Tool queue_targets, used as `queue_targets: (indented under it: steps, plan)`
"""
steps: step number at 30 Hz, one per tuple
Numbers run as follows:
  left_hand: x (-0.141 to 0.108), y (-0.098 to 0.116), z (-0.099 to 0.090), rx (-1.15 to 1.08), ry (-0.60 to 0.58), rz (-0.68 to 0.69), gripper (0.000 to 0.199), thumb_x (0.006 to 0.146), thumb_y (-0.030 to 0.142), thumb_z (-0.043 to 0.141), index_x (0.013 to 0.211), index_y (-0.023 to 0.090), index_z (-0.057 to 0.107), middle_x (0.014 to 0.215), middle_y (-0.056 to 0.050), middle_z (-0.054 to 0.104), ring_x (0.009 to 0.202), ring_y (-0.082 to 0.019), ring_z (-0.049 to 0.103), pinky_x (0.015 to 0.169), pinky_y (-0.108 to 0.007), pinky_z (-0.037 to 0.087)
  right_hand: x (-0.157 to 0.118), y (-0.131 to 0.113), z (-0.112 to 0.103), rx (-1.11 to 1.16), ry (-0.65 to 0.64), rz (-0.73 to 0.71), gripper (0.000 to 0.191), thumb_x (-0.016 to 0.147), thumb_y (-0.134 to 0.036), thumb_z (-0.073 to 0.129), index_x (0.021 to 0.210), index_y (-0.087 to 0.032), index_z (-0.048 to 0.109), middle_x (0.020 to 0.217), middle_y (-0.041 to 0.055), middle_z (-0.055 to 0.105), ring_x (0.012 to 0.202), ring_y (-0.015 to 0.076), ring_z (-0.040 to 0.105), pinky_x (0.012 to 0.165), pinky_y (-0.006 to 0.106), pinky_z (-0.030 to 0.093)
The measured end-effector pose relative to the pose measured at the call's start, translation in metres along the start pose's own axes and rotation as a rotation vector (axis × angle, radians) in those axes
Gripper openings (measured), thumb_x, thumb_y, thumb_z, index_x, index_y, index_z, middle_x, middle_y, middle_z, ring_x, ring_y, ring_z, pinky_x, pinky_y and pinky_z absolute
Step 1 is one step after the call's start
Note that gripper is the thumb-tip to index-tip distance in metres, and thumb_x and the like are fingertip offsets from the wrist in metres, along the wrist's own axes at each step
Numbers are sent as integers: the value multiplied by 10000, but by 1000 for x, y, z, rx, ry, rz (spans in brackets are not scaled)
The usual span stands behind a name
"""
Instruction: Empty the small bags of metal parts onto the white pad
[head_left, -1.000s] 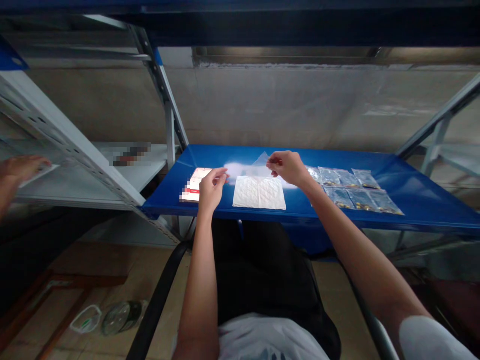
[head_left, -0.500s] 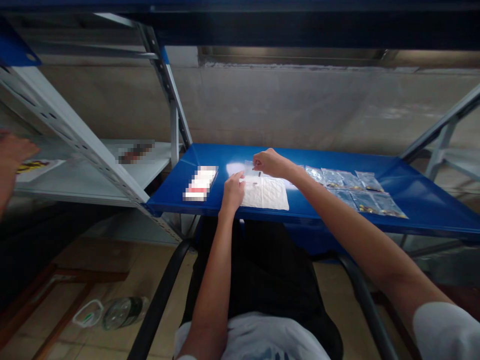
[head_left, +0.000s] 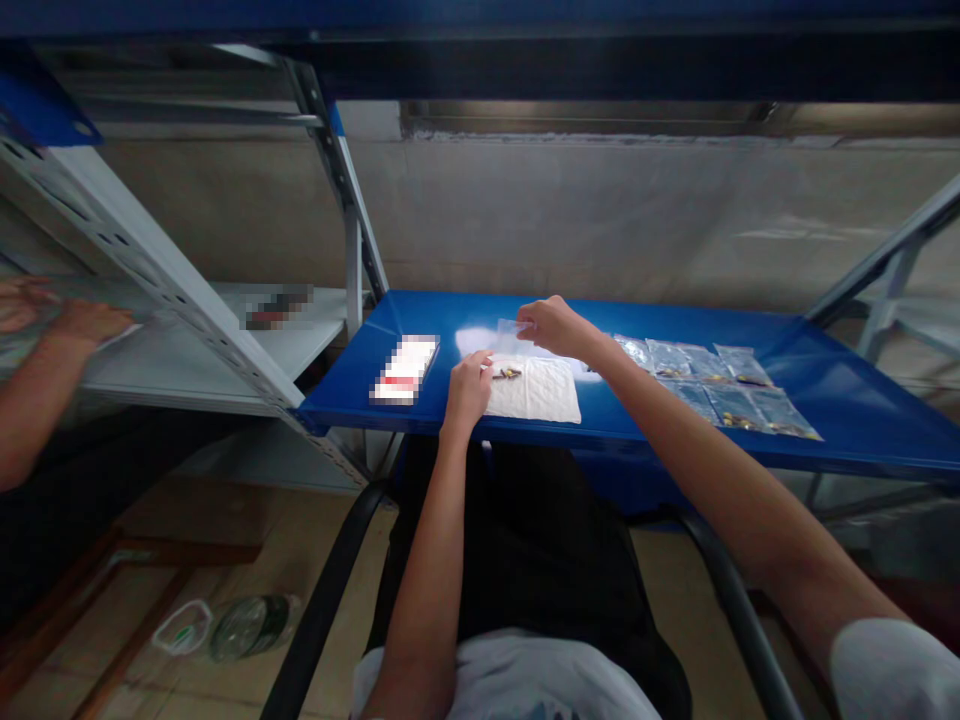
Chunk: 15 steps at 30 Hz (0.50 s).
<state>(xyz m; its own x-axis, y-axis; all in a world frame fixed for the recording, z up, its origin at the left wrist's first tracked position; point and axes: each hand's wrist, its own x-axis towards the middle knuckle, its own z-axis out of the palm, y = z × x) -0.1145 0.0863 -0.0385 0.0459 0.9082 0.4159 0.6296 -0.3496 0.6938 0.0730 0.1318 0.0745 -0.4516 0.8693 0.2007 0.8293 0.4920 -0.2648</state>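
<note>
My right hand (head_left: 553, 322) points toward nine o'clock, fingers pinched on a clear bag (head_left: 512, 332) at the white cloth's (head_left: 536, 395) twelve. My left hand (head_left: 469, 388), at its nine, curls beside small parts (head_left: 508, 373) on it; its grip I can't tell.

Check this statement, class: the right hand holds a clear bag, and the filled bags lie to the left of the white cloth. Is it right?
Not quite: the head view shows the filled bags to the right of the white cloth. The right hand does hold a clear bag.
</note>
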Motion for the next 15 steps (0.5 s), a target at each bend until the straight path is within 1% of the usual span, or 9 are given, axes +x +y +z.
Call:
queue_targets:
  steps: [2,4,6,8,10,12,14,15]
  plan:
    - [-1,1,-2,-13,10,-6,350,950,67,555,1255,139,712,1147,-115,769,1034,-222,713,1028,-333,518,-2,2,-3,53,21,18,69,899,-140,704,880,-134,770,698,52,707,634,169,674,674,287,454]
    - [-2,1,-5,-38,44,-11,332,960,86,558,1246,141,717,1147,-114,770,1023,-220,714,1016,-335,521,-7,7,-7,155,62,55,91,889,-124,680,827,-135,746,633,31,674,597,162,675,649,284,475]
    - [-3,1,-9,-83,111,-32,282,986,174,583,1227,152,728,1116,-108,774,982,-220,716,977,-339,533,-15,13,-10,290,159,110,90,879,-135,666,814,-139,729,606,18,658,568,155,679,627,282,501]
    - [-4,4,-12,-180,179,-59,276,1013,316,595,1195,165,737,1068,-101,779,972,-222,719,937,-335,541,-24,17,-8,457,310,178,60,869,-181,671,841,-145,709,636,17,673,555,149,688,608,279,528]
    - [-3,11,-11,-345,192,-91,342,1016,432,595,1187,166,726,1050,-105,782,1008,-225,724,907,-321,547,-31,16,2,662,465,241,96,857,-250,682,873,-156,672,704,26,694,572,152,705,595,284,560]
    - [-1,22,-6,-528,161,-143,418,998,461,624,1297,170,655,1076,-109,782,1031,-220,731,868,-300,557,-37,9,20,866,572,275,162,843,-315,691,881,-175,619,783,38,701,623,169,732,601,300,595]
    - [4,34,1,-664,143,-212,572,983,408,661,1484,200,481,1118,-105,776,1008,-207,741,801,-278,564,-39,-1,42,1009,621,282,224,817,-355,714,879,-195,570,836,38,693,703,189,757,640,320,623]
    - [8,38,4,-705,147,-241,632,984,362,663,1539,217,398,1133,-105,773,996,-201,744,770,-269,564,-39,-5,52,1065,603,284,260,800,-366,731,900,-202,557,856,36,693,744,194,762,670,329,634]
